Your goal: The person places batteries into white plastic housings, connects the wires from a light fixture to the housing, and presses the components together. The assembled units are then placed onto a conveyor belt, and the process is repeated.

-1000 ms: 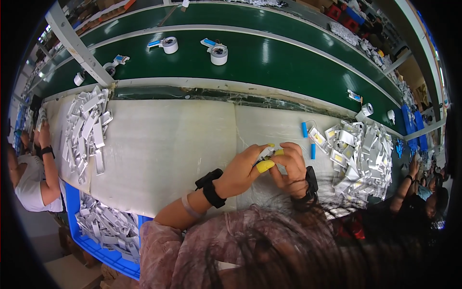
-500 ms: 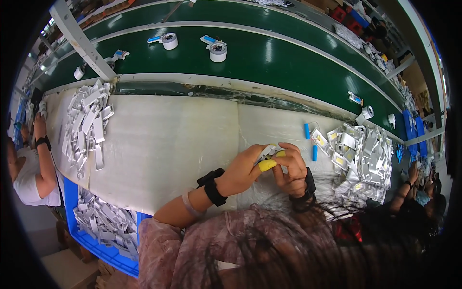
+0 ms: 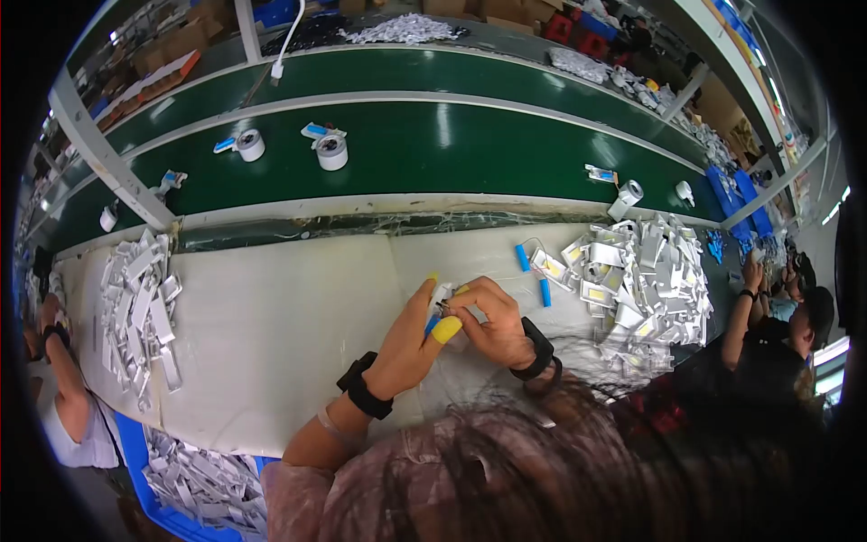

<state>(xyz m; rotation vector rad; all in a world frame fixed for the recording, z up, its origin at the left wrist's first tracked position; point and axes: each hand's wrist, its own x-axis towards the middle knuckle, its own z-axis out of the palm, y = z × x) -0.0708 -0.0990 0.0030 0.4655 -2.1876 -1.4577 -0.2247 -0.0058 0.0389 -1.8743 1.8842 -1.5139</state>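
The left hand (image 3: 411,348) and the right hand (image 3: 492,321) meet over the pale worktable (image 3: 271,325), both pinching a small clear packet (image 3: 442,303) between yellow-capped fingertips (image 3: 446,330), in front of the long green conveyor belt (image 3: 433,154). To the right spreads a heap of silvery packets (image 3: 646,285), to the left another pile (image 3: 135,312); two blue sticks (image 3: 533,275) lie just beside the right heap
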